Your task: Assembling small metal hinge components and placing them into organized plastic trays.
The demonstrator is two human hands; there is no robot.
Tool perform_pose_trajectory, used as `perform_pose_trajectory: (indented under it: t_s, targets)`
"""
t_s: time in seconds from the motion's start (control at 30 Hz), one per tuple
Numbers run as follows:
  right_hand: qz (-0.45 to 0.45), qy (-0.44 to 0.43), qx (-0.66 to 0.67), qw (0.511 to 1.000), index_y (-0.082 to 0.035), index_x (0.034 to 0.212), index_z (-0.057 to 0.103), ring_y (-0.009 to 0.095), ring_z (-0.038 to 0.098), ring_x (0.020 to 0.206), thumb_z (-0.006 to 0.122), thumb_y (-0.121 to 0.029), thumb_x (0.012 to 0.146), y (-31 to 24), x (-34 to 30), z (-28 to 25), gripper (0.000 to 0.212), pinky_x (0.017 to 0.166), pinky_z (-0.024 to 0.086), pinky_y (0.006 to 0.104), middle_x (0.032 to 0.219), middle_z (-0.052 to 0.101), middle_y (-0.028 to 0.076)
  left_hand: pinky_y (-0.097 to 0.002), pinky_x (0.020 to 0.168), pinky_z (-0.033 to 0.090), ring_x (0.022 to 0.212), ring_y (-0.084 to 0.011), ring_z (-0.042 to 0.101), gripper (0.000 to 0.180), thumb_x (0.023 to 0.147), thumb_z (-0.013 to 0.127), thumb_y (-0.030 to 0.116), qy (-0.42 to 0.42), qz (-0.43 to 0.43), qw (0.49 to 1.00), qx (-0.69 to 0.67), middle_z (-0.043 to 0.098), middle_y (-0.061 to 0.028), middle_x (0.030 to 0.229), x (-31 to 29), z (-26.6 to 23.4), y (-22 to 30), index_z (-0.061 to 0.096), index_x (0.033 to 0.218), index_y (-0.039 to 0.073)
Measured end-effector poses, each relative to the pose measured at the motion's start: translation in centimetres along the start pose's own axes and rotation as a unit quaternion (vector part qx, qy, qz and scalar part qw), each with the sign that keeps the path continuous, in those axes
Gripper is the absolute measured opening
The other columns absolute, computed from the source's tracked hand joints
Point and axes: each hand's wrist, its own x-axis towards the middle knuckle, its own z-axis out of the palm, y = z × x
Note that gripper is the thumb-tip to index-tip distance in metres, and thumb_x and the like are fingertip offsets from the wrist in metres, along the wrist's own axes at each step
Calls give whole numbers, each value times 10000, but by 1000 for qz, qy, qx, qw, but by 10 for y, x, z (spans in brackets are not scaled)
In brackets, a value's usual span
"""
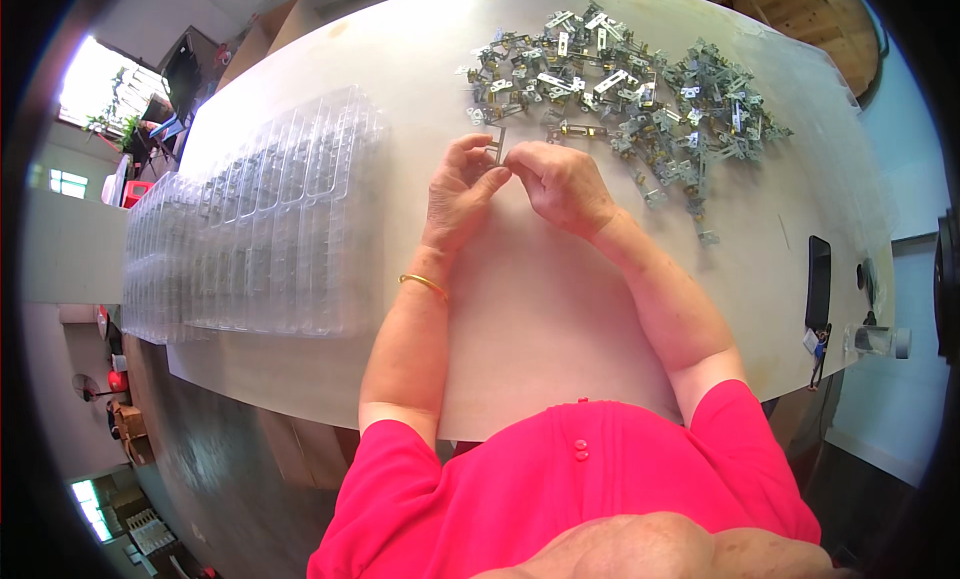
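Over the middle of the pale table [540, 309], my two hands meet at a small metal bracket [500, 139]. My left hand [458, 194] pinches it between thumb and fingers, and its upper end sticks up past the fingertips. From the other side, my right hand [568, 187] has its thumb and forefinger closed at the same part; whatever lies under those fingers is hidden. Just beyond my hands spreads a heap of small metal brackets [620, 84], silvery with some brass-coloured bits. A few stray pieces trail from the heap toward my right forearm.
Stacks of clear plastic compartment trays [290, 194] stand on the left. Along the right edge lie a black phone [819, 279], keys [815, 344] and a clear bottle [880, 341]. A thin rod [784, 231] lies nearby. Beyond the far right edge is a round wooden top [810, 24].
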Motion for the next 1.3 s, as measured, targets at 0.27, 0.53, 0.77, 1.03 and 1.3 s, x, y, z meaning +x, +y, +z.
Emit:
perform_pose_trajectory:
  t_s: [0.27, 0.53, 0.77, 1.03, 1.3]
  targets:
    - [215, 75, 326, 918, -84, 1027, 667, 81, 620, 810, 605, -152, 980, 11, 7, 0, 102, 685, 505, 249, 877, 659, 5, -225, 735, 477, 831, -103, 621, 306, 943, 640, 102, -28, -55, 997, -38, 657, -29, 993, -4, -1, 21, 581, 1235, 33]
    - [254, 33, 399, 881, -74, 1032, 675, 83, 635, 850, 606, -141, 982, 12, 8, -5, 109, 730, 527, 258, 918, 690, -1, -239, 722, 483, 834, -104, 627, 392, 937, 647, 167, -87, -121, 988, -44, 643, -44, 1001, -5, 5, 31, 545, 1283, 15]
    - [247, 83, 366, 893, -52, 1042, 683, 101, 643, 777, 610, -130, 978, 13, 6, 7, 124, 672, 537, 244, 883, 676, 6, -261, 672, 510, 770, -83, 594, 196, 892, 708, 103, 17, 5, 987, 161, 654, -37, 862, -8, 18, 15, 606, 1037, 20]
    - [178, 175, 377, 892, -64, 1086, 618, 94, 607, 956, 550, -117, 1013, 10, -3, 23, 113, 733, 531, 254, 1078, 639, 25, -286, 661, 518, 714, -124, 620, 160, 914, 677, 105, 147, 113, 957, 224, 680, -111, 809, -8, 15, 23, 620, 1004, -13]
    - [211, 23, 356, 910, -75, 1062, 622, 70, 580, 742, 563, -120, 1007, 11, -14, 29, 93, 634, 479, 209, 905, 637, 0, -250, 657, 527, 745, -103, 654, 113, 953, 633, 82, 185, 123, 954, 199, 695, -64, 836, -16, -2, 109, 622, 999, -21]
